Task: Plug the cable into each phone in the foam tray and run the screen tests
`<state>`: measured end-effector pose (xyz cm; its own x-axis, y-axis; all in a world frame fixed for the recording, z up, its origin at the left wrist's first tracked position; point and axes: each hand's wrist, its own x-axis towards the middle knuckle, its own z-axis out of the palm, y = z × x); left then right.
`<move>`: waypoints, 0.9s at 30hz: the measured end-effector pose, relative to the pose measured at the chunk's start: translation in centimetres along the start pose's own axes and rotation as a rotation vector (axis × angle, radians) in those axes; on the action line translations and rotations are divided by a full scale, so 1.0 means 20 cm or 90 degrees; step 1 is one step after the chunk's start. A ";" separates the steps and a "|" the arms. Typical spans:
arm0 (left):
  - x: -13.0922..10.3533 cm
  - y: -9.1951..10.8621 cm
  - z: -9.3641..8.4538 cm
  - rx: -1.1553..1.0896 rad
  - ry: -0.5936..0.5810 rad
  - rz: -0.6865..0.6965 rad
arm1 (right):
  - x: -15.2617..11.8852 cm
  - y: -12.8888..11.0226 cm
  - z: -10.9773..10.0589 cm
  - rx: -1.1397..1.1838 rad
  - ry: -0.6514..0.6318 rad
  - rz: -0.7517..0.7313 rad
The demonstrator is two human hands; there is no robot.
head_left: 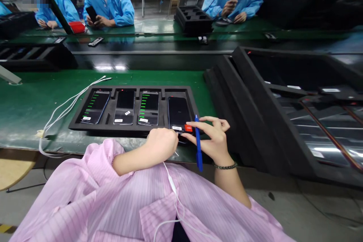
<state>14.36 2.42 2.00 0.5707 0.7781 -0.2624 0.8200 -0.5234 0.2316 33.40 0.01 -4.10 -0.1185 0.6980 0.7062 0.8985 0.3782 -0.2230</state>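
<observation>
Between two hands at table's (195, 77) near edge: phone (178, 110) at tray's (135, 117) right end, near end over rim, red tag (188, 128) at corner. Left hand (162, 142) curled fist-like, contents hidden, hold impossible to tell; white cable (171, 183) below. Right hand (212, 138) loosely closed on blue pen (199, 147), fingertips near tag. Farther left in tray: three more phones (124, 107).

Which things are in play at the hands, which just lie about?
Likely in play:
right-end phone
black tray
white cable leading to left hand
blue pen in right hand

Likely just lying about:
white cables beside the tray
stacked trays at right
</observation>
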 end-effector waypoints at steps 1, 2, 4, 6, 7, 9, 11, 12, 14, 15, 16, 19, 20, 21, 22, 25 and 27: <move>0.00 0.00 0.00 -0.004 0.004 0.002 | 0.00 0.00 0.00 -0.001 -0.009 0.008; 0.00 -0.01 0.01 -0.009 0.006 0.004 | -0.01 0.00 0.00 0.001 -0.016 0.016; 0.01 -0.01 0.01 -0.017 0.007 0.004 | -0.01 0.00 0.00 0.008 -0.022 0.026; 0.01 -0.02 0.01 -0.022 0.005 0.002 | -0.01 0.01 0.00 0.015 -0.025 0.028; 0.01 -0.02 0.00 -0.024 0.003 0.001 | 0.00 0.01 0.00 0.014 -0.030 0.027; 0.02 -0.02 0.00 -0.028 -0.001 0.000 | 0.00 0.01 0.00 -0.001 -0.048 0.027; 0.01 -0.02 -0.01 -0.037 0.002 -0.006 | 0.00 0.01 0.00 -0.020 -0.062 0.027; 0.01 -0.02 -0.01 -0.052 -0.003 -0.007 | 0.00 0.01 0.00 -0.025 -0.063 0.028; 0.00 -0.01 -0.02 -0.115 -0.059 0.023 | 0.00 0.00 -0.01 -0.029 -0.059 0.036; -0.01 -0.01 -0.03 -0.159 -0.098 0.048 | 0.00 0.00 -0.01 -0.029 -0.059 0.042; -0.02 -0.01 -0.04 -0.205 -0.135 0.072 | 0.00 0.00 -0.01 -0.028 -0.064 0.048; -0.05 -0.04 -0.07 -0.327 -0.184 0.140 | 0.03 0.01 -0.01 -0.027 -0.093 0.057; -0.06 -0.05 -0.09 -0.363 -0.195 0.169 | 0.04 0.02 -0.01 -0.025 -0.104 0.058; -0.07 -0.08 -0.12 -0.400 -0.219 0.208 | 0.06 0.02 0.00 -0.023 -0.114 0.061; -0.10 -0.11 -0.15 -0.438 -0.249 0.250 | 0.09 0.03 0.01 -0.020 -0.125 0.066; -0.21 -0.23 -0.26 -0.535 -0.321 0.356 | 0.17 0.05 0.06 -0.011 -0.172 0.101; -0.33 -0.34 -0.33 -0.552 -0.311 0.398 | 0.19 0.06 0.07 0.003 -0.199 0.120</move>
<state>4.83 3.14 8.30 0.9742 0.1542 -0.1646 0.1949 -0.2085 0.9584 33.42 3.95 -2.67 -0.0757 0.9078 0.4126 0.9153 0.2274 -0.3325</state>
